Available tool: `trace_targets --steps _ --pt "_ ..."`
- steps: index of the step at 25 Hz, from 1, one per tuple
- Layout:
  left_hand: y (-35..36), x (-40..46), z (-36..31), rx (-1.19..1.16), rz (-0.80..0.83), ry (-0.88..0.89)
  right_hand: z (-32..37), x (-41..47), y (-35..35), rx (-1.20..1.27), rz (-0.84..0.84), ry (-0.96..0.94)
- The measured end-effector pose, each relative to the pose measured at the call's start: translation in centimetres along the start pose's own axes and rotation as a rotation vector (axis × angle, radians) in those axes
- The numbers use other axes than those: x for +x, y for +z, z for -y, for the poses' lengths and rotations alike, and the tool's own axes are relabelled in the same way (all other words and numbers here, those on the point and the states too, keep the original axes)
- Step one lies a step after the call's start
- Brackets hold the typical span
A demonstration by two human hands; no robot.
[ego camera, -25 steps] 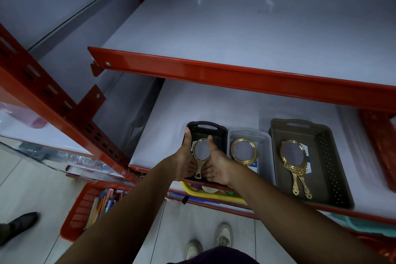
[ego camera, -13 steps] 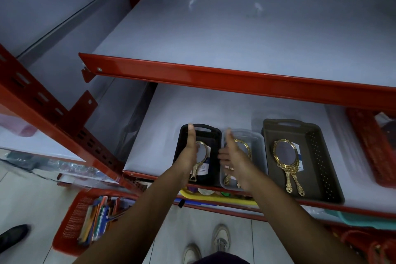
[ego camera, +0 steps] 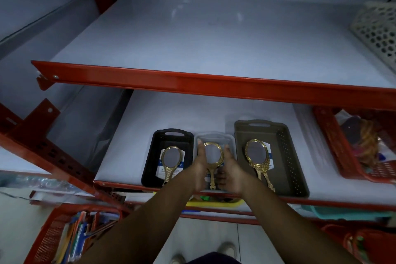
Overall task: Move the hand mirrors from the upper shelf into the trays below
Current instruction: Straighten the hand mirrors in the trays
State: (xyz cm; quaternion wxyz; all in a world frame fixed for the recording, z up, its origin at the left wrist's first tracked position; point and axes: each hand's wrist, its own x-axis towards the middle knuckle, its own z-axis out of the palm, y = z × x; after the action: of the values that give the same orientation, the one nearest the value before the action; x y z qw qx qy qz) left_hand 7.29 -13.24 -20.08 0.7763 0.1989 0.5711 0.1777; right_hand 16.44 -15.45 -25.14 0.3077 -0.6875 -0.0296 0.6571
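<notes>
Closest to the person, the left hand (ego camera: 200, 169) and the right hand (ego camera: 230, 172) sit on either side of the middle mirror (ego camera: 213, 157) in the clear tray (ego camera: 230, 138). The fingers look loosely curled beside it; I cannot tell if they really hold it. To the left, the black tray (ego camera: 154, 156) has a mirror (ego camera: 171, 162). To the right, the brown tray (ego camera: 285, 156) has a mirror (ego camera: 258, 157) too. Farther up, the upper shelf (ego camera: 192, 34) shows no mirrors. The job looks almost done.

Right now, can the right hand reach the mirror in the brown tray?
Probably yes. The right hand is at the middle mirror, right beside the brown tray. Its gold mirror lies uncovered, nothing between.
</notes>
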Motion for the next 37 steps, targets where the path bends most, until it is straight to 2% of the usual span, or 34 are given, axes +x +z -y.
trace_targets --steps 5,9,14,17,19,23,28,30,33,37 --pt "0.3 0.7 0.7 0.119 0.095 -0.071 0.3 0.3 -0.4 -0.045 0.09 0.008" --pt "0.3 0.9 0.7 0.134 0.021 -0.041 0.4 0.4 -0.4 -0.048 0.092 -0.004" --pt "0.6 0.1 0.7 0.161 0.006 -0.02 0.7 -0.5 -1.1 -0.102 0.115 -0.022" --pt "2.8 0.0 1.3 0.27 -0.054 0.089 1.2 -2.7 -4.4 -0.087 0.045 -0.188" --pt "5.0 0.3 2.0 0.24 0.008 0.093 1.3 -3.2 -8.6 -0.045 -0.041 -0.262" --pt "10.4 0.1 3.5 0.19 0.136 -0.023 1.0 -2.7 -14.5 0.002 -0.16 -0.171" --pt "13.4 4.7 5.3 -0.032 -0.003 -0.038 1.2 -0.4 -15.5 -0.032 -0.173 -0.095" --pt "13.6 4.5 5.1 -0.082 0.01 -0.044 1.4 -0.1 -15.7 -0.036 -0.161 -0.085" --pt "13.3 4.0 5.1 -0.016 0.076 -0.055 1.1 -0.2 -15.5 -0.015 -0.102 -0.038" --pt "13.6 1.9 4.9 0.185 0.107 -0.007 0.5 0.1 -15.1 0.034 -0.076 -0.014"
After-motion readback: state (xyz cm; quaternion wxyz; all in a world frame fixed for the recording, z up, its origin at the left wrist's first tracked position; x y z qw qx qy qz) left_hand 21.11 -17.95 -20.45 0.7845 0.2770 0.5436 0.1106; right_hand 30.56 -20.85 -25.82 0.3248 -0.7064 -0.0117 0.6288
